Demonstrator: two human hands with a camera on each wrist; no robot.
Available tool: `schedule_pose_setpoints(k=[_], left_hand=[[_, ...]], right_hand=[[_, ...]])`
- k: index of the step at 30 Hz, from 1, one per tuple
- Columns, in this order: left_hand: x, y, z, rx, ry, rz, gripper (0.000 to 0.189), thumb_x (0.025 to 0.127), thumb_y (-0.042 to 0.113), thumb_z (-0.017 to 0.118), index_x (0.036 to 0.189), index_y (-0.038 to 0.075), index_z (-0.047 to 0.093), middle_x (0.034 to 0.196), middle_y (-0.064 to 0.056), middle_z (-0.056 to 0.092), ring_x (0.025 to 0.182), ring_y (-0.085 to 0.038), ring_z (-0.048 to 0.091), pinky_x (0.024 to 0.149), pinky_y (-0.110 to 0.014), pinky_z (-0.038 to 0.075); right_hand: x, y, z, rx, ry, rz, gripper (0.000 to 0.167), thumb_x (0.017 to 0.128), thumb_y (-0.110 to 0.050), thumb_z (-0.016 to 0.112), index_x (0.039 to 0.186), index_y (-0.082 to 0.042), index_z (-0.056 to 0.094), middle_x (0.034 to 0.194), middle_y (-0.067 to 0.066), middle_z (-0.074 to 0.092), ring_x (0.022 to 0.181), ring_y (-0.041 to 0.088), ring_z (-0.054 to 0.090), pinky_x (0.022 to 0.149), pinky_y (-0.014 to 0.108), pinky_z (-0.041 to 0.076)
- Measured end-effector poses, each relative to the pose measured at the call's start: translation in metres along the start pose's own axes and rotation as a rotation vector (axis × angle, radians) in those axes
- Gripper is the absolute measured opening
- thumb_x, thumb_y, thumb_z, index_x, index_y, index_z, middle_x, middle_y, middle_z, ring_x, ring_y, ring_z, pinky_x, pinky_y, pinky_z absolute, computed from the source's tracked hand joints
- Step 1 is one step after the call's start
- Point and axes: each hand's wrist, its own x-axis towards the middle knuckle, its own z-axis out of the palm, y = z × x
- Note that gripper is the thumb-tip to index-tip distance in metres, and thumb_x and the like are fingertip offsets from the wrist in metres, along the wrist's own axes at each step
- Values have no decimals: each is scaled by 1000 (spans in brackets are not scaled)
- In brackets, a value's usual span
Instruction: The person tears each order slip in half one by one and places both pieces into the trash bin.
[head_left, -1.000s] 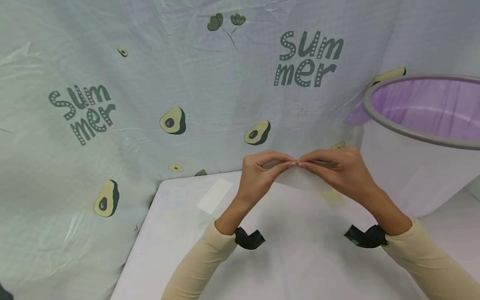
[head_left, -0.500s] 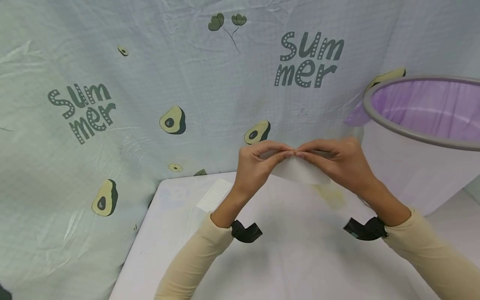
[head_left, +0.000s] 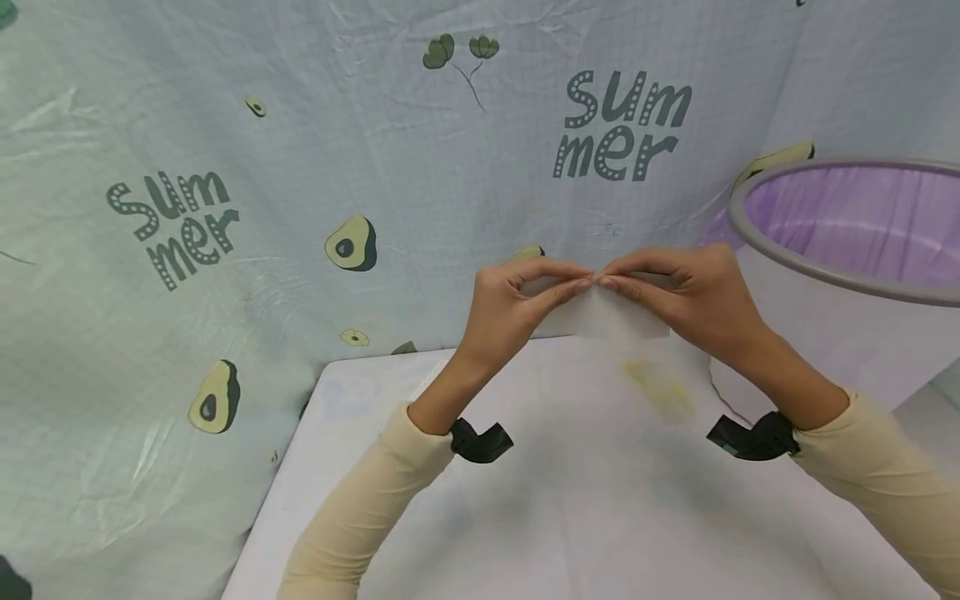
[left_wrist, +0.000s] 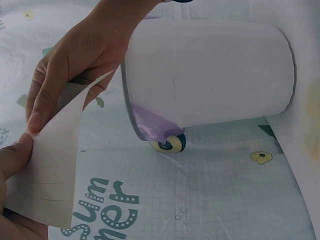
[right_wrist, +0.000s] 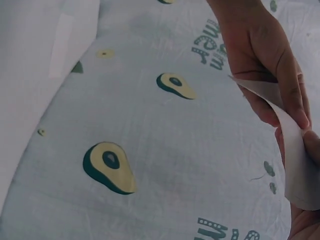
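Note:
A small white piece of paper (head_left: 626, 319) hangs above the far edge of the table. My left hand (head_left: 504, 312) pinches its upper edge between thumb and fingers. Right beside it, my right hand (head_left: 701, 296) pinches the same edge, and the fingertips of both hands meet. From the left wrist, the paper (left_wrist: 55, 160) shows faint lines across its face and bends between the hands. Seen from the right wrist, the paper (right_wrist: 295, 160) curves, with one corner running behind the fingers of the left hand (right_wrist: 270, 55).
A white bin (head_left: 832, 350) with a grey rim and purple liner stands right of the table. On the white table (head_left: 570, 492), a white printed strip (head_left: 429, 375) lies partly behind my left wrist. A patterned sheet (head_left: 420, 167) hangs behind.
Both hands have risen together in the head view, carrying the paper up from the table. The pinch at its edge stays the same. My left forearm now covers more of the printed strip.

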Motion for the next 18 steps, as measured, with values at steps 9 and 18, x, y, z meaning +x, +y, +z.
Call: schedule_pose_setpoints(k=[9,18], left_hand=[[23,-3,3,4,-64,-68,13,87,6,80,99,1,81,94,-8,79,89,-9,73,81,-27,58],[40,-3,13,-38,-64,-73,14,86,7,82,98,1,81,92,-7,79,88,-5,72,80,-31,58]], right_hand=[[10,5,-22,-147,-90,33,19,79,1,84,94,-11,82,81,0,78,59,-6,58,54,11,39],[11,3,-36,-190,-62,100,16,81,-1,84,95,-9,82,82,2,78,76,-20,59,63,5,43]])
